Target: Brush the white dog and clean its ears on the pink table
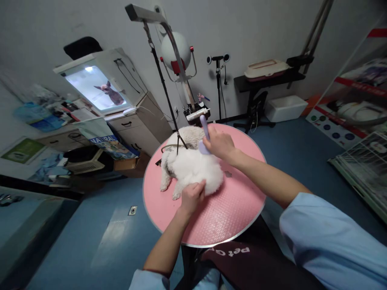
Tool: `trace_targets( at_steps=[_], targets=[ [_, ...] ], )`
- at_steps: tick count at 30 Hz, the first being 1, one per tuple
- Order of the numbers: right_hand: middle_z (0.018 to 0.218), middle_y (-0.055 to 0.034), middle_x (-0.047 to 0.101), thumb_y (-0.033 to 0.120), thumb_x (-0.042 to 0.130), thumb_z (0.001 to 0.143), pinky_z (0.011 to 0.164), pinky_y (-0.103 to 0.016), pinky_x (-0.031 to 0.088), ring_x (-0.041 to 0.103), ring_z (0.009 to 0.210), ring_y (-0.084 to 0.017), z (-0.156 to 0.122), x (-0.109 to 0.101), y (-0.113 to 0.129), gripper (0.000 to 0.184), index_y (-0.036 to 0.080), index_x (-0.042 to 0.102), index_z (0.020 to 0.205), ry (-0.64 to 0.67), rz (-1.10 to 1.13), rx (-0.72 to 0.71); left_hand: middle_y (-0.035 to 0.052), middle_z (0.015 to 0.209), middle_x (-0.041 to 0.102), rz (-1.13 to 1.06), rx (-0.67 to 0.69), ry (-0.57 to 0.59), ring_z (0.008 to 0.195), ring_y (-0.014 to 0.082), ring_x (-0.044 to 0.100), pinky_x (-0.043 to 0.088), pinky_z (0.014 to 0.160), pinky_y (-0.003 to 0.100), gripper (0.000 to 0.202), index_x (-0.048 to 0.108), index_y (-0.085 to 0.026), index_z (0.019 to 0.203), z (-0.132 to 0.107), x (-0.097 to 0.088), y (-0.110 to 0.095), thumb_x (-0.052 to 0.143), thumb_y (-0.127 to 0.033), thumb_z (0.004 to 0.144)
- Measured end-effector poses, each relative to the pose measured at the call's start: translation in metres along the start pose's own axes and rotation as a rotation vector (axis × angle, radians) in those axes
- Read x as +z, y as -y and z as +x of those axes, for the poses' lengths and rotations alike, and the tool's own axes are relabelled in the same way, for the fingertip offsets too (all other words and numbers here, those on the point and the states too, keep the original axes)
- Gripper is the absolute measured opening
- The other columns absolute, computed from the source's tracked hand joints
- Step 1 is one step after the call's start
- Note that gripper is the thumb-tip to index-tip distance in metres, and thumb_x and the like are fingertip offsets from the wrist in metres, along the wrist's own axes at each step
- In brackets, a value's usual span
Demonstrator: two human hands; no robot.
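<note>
Pale-blue sleeves lead to bent arms crossing the near-left and right edges of a round pink worktop. The right hand grasps a purple brush, its head against a white dog lying toward the far-left edge. The left hand curls at its near side; whether it pinches fur I cannot tell. Beyond, drawers stand on blue floor.

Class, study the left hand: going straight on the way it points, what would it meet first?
The left hand would first meet the dog's fluffy white coat, which it already appears to touch. Beyond that, the line seems to run towards the right hand, though depth is unclear.
</note>
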State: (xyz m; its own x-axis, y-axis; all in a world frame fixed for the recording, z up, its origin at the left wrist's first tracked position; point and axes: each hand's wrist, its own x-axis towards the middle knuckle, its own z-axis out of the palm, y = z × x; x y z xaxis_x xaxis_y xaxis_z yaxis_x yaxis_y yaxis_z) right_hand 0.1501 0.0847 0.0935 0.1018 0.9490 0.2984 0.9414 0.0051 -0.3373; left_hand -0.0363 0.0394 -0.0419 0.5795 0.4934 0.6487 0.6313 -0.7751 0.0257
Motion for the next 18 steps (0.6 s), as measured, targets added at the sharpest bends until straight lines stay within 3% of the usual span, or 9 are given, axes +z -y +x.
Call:
trace_targets(
  at_steps=[2, 5, 10, 13, 14, 18],
  targets=[
    [0.094, -0.0134, 0.065, 0.039, 0.033, 0.09, 0.066, -0.033, 0.04, 0.059, 0.079, -0.024, -0.001, 0.0, -0.002, 0.038, 0.013, 0.047, 0.114, -0.002, 0.038, -0.025, -0.002, 0.05, 0.052, -0.027, 0.004, 0.024, 0.047, 0.0091, 0.046, 0.031, 0.048, 0.022, 0.027, 0.065, -0.017, 0.099, 0.0, 0.001, 0.0, 0.043, -0.013, 0.084],
    [0.089, -0.0113, 0.065, 0.037, 0.038, 0.088, 0.065, -0.033, 0.04, 0.059, 0.074, -0.023, -0.002, 0.001, -0.004, 0.036, 0.014, 0.049, 0.113, 0.154, 0.058, -0.124, -0.0012, 0.052, 0.055, -0.06, -0.01, 0.079, 0.048, 0.0102, 0.049, 0.032, 0.049, 0.022, 0.027, 0.065, -0.017, 0.099, 0.001, 0.0, -0.002, 0.043, -0.012, 0.083],
    [0.096, -0.0137, 0.064, 0.038, 0.031, 0.09, 0.066, -0.034, 0.04, 0.059, 0.079, -0.024, -0.001, 0.0, -0.008, 0.037, 0.013, 0.048, 0.112, -0.015, 0.014, -0.003, -0.0004, 0.054, 0.058, -0.079, -0.053, 0.144, 0.05, 0.0112, 0.051, 0.033, 0.049, 0.023, 0.025, 0.066, -0.018, 0.093, 0.004, -0.007, -0.007, 0.044, -0.013, 0.082],
    [0.09, -0.0106, 0.065, 0.039, 0.037, 0.088, 0.062, -0.032, 0.04, 0.059, 0.071, -0.022, -0.002, 0.001, -0.01, 0.034, 0.016, 0.049, 0.11, 0.159, 0.06, -0.113, -0.0005, 0.053, 0.057, -0.102, -0.049, 0.148, 0.049, 0.0118, 0.051, 0.033, 0.048, 0.024, 0.024, 0.066, -0.017, 0.089, 0.005, -0.01, -0.008, 0.044, -0.013, 0.083],
    [0.091, -0.0108, 0.065, 0.037, 0.038, 0.088, 0.062, -0.032, 0.04, 0.059, 0.072, -0.023, -0.001, 0.002, -0.011, 0.032, 0.016, 0.049, 0.109, 0.164, 0.041, -0.106, -0.0004, 0.054, 0.058, -0.114, -0.05, 0.143, 0.049, 0.0118, 0.052, 0.034, 0.049, 0.024, 0.024, 0.066, -0.017, 0.091, 0.005, -0.01, -0.008, 0.044, -0.012, 0.083],
    [0.095, -0.014, 0.064, 0.037, 0.033, 0.09, 0.066, -0.034, 0.04, 0.06, 0.08, -0.026, 0.0, 0.001, -0.013, 0.036, 0.012, 0.046, 0.112, -0.015, -0.005, 0.041, 0.0003, 0.057, 0.062, -0.154, -0.057, 0.119, 0.053, 0.012, 0.056, 0.039, 0.051, 0.023, 0.025, 0.066, -0.015, 0.095, 0.003, -0.007, -0.008, 0.045, -0.011, 0.082]
  ],
)
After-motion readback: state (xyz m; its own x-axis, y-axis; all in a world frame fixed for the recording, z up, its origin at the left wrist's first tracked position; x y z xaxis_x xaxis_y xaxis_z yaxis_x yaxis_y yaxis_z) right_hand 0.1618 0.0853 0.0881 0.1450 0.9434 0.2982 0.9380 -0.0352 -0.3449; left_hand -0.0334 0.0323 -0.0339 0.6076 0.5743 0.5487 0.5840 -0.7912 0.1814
